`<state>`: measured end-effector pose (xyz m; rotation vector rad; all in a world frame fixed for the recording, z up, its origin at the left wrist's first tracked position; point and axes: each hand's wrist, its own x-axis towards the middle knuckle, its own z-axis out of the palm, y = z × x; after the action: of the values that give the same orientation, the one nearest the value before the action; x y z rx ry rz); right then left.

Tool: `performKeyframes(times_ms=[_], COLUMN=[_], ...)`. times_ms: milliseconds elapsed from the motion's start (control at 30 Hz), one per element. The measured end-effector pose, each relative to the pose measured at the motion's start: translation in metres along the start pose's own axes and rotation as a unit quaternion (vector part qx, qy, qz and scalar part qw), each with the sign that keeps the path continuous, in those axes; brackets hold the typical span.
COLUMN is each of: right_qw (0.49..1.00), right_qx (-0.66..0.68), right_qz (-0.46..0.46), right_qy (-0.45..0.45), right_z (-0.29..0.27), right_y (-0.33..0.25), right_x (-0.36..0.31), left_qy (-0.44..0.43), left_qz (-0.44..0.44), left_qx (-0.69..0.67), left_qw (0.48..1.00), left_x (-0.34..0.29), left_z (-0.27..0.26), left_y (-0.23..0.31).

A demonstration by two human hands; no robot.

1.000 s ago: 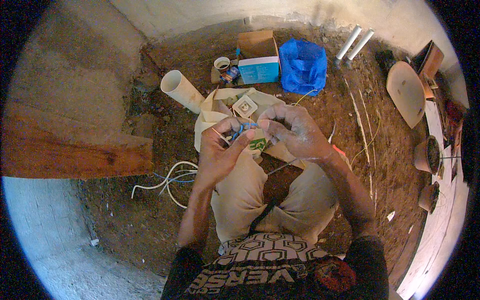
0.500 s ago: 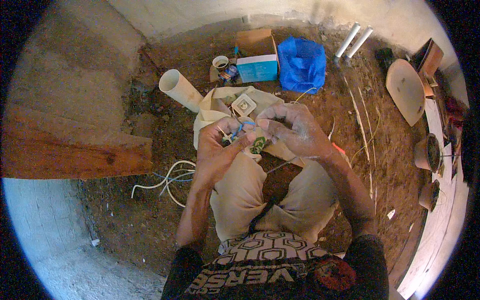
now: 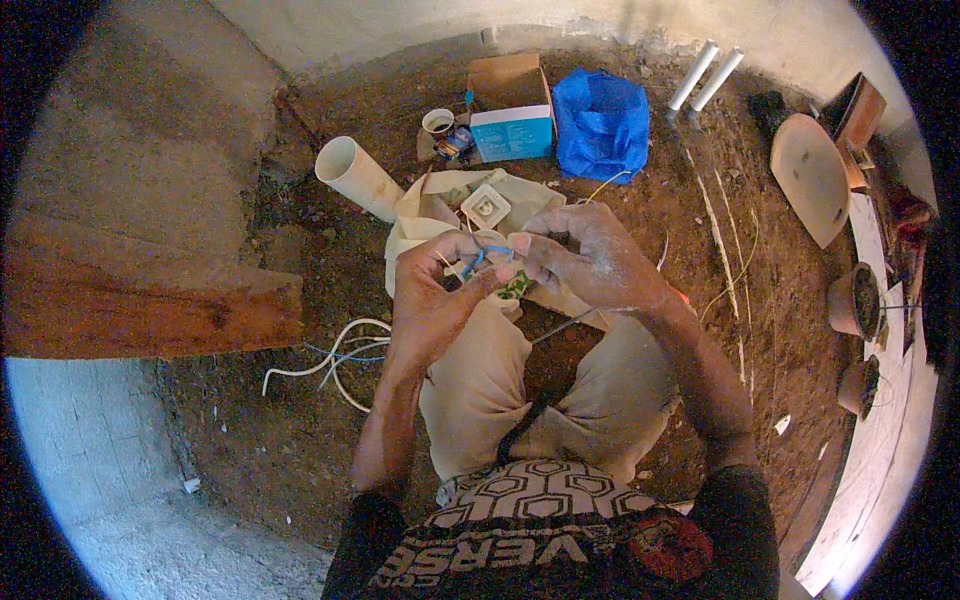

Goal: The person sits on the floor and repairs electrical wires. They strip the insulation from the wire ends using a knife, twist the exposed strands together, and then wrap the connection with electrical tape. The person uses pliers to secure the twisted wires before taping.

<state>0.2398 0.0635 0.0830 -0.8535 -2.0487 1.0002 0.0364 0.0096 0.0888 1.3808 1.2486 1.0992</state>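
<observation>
Above my knees, my left hand [image 3: 432,295] is closed around a loop of blue wire [image 3: 475,262], pinched between thumb and fingers. A pale thin strand also sticks out of this grip. My right hand [image 3: 603,262] meets it from the right, its thumb and forefinger pressed together at the blue wire's free end. Just under the fingers shows a small green-and-white patterned item [image 3: 516,287], partly covered. Beyond the hands, a white square plastic box with a round fitting [image 3: 486,207] rests on a crumpled beige sack [image 3: 408,228].
A wide white pipe [image 3: 358,180] leans by the sack. Farther back stand an opened carton [image 3: 512,133], a blue plastic bag [image 3: 602,125] and a small cup [image 3: 438,122]. White cable [image 3: 340,345] curls at left near a wooden board [image 3: 200,310]. Pans and planks line the right.
My right hand's fingertips have shifted slightly along the blue wire, and the green patterned item is more covered. The left hand keeps its hold; the whole view has shifted a little.
</observation>
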Motion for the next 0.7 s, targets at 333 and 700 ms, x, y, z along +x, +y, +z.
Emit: performKeyframes(times_ms=[333, 700], right_qw=[0.998, 0.993], right_qx=[-0.032, -0.061], right_qz=[0.009, 0.059], right_qy=[-0.060, -0.081], right_z=[-0.010, -0.009], right_y=[-0.006, -0.003], right_x=[-0.001, -0.006], left_qy=[-0.020, 0.004], left_qz=[-0.015, 0.036], left_qx=[0.045, 0.038], left_qw=[0.999, 0.999], left_x=[-0.001, -0.002], left_z=[0.004, 0.006], left_y=[0.006, 0.001])
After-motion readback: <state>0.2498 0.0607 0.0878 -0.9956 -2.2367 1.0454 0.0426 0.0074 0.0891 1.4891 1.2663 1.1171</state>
